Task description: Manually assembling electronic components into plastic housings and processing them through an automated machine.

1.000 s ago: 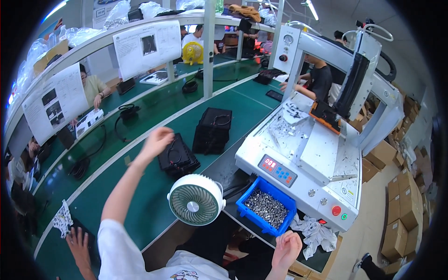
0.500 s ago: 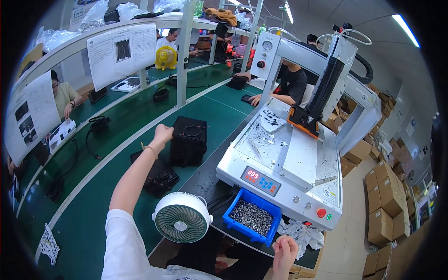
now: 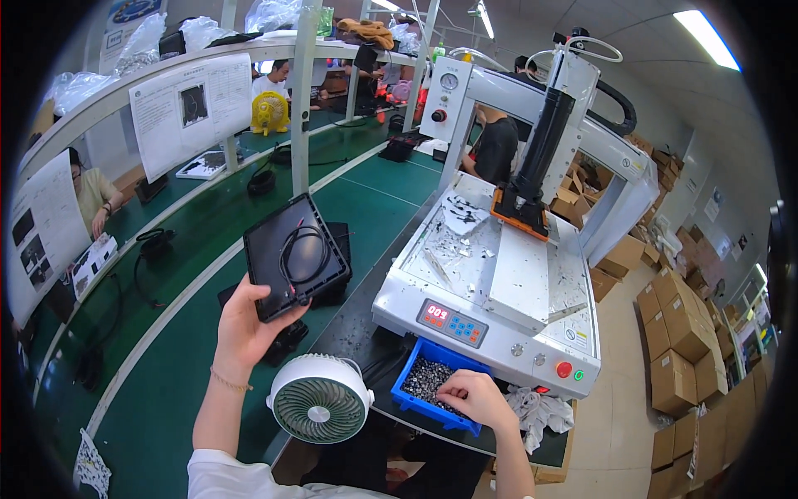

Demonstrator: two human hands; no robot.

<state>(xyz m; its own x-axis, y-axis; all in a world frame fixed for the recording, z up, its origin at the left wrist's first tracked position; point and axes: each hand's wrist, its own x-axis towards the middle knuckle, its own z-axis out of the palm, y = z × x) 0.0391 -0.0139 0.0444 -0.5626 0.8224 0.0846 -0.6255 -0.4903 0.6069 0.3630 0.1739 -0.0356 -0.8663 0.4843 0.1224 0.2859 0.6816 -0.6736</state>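
Observation:
My left hand (image 3: 243, 328) grips a flat, square black plastic housing (image 3: 270, 245) by its lower corner and holds it tilted above the green bench. A thin black cable (image 3: 314, 264) lies coiled inside the housing. Behind it, partly covered, stands a stack of black housings (image 3: 339, 270). My right hand (image 3: 475, 397) reaches into a blue bin (image 3: 428, 411) of small metal pieces (image 3: 422, 378), thumb and fingertips pinched together. Whatever the fingertips may hold is too small to make out.
A white desk fan (image 3: 320, 403) stands between my forearms. Beyond the bin is a white benchtop machine (image 3: 519, 301) with a black vertical tool (image 3: 542, 150). A white cloth (image 3: 540, 416) lies right of the bin. Several people work along the green bench (image 3: 183, 333); cardboard boxes (image 3: 686, 320) fill the right.
My left hand has lifted a housing off the stack and brought it nearer, turned to show its inside. My right hand has moved from beside the bin into the metal pieces.

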